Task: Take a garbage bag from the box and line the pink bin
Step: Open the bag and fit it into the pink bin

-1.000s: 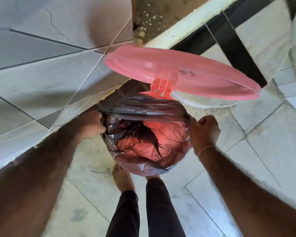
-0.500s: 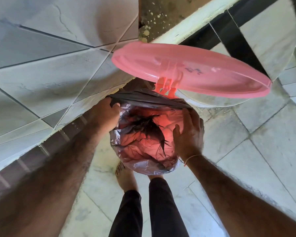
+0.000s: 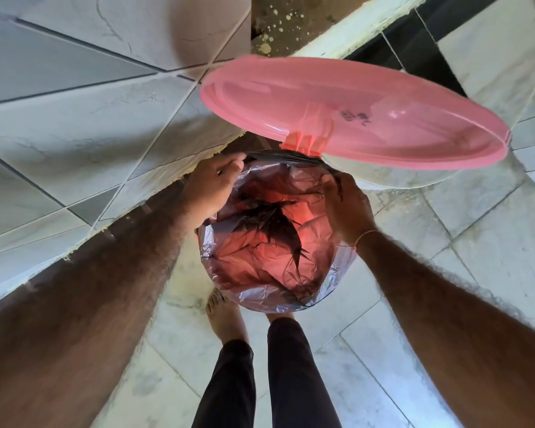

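A view straight down from head height onto a pale marble-tiled floor (image 3: 414, 319), with a tiled wall (image 3: 74, 118) on the left. The round pink lid (image 3: 352, 115) of a bin stands open, hinged at the bin's far edge and tilted up toward the right. Below it, the pink bin (image 3: 300, 143) holds a thin, translucent dark garbage bag (image 3: 269, 251); the bag lines the inside, its crumpled bottom gathered in a dark bunch at the centre, pink showing through, and its silvery edge is folded over the rim on the near side. Two bare forearms reach in from the near corners. The left hand (image 3: 210, 183) is at the far-left rim, fingers curled and pinching the bag's edge. The right hand (image 3: 346, 208) is at the far-right rim, fingers bent down inside the opening and gripping the bag film there; a thin thread band (image 3: 365, 236) circles its wrist. Two bare feet (image 3: 223, 316) and dark trouser legs (image 3: 291, 378) stand just near the bin.
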Available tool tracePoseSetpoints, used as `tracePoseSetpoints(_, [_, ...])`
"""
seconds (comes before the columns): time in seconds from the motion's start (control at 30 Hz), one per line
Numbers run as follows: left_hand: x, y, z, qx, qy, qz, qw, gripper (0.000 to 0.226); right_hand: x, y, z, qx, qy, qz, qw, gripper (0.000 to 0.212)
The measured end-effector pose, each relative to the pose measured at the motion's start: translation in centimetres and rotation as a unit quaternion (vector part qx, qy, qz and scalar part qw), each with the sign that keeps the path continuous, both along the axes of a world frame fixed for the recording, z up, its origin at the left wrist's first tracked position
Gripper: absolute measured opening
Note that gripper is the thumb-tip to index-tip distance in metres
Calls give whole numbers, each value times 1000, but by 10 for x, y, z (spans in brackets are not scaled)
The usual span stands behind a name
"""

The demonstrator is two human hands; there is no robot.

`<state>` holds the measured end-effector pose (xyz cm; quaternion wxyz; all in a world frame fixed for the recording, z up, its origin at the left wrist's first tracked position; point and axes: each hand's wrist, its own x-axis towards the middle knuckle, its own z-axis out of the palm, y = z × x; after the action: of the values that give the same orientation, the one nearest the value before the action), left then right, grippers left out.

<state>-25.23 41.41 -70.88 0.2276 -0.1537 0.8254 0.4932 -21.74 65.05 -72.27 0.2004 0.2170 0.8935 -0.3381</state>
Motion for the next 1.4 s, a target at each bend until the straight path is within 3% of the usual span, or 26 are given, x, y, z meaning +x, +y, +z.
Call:
tracePoseSetpoints(0.07, [-5,-1,-6,4,-47,30,998,28,-8,10,-6,-48,-67,-16,996,59])
tracePoseSetpoints(0.13, [-8,-6,-13,-17,-88,103,991,31,-9,19,-12,-138,-124,-97,978,81])
tracePoseSetpoints(0.23, [-3,-14,-22,-28,-118,183,975,38,1,37,-23,-206,-139,-220,943,70])
tracePoseSetpoints(0.37, [15,-22,-18,-53,-144,185,971,44,28,54,-38,-267,-156,-326,894,60])
tracePoseSetpoints(0.43, [27,-25,-13,-60,-151,186,969,37,43,53,-44,-281,-154,-381,867,55])
tracePoseSetpoints(0.57, [62,-25,2,-101,-82,169,977,34,73,45,-40,-300,-130,-454,829,48])
tracePoseSetpoints(0.67, [86,-22,7,-107,-70,171,977,29,95,35,-30,-279,-120,-479,823,38])
tracePoseSetpoints(0.87, [127,-10,3,-37,-115,311,943,41,127,12,-16,-266,-113,-497,818,29])
tracePoseSetpoints(0.93, [136,-6,-1,22,-154,387,909,43,135,7,-17,-261,-127,-480,828,26])
tracePoseSetpoints(1.03, [147,5,0,145,-245,501,817,52,146,-2,-20,-270,-155,-485,817,24])
tracePoseSetpoints(1.13, [156,17,-1,194,-284,531,774,52,156,-12,-22,-276,-181,-480,813,29])
tracePoseSetpoints(1.27, [154,9,-16,218,-303,493,786,42,165,-18,-31,-299,-251,-496,776,29])
tracePoseSetpoints(1.4, [148,-4,-24,112,-321,464,818,25,161,-22,-33,-282,-273,-498,774,34])
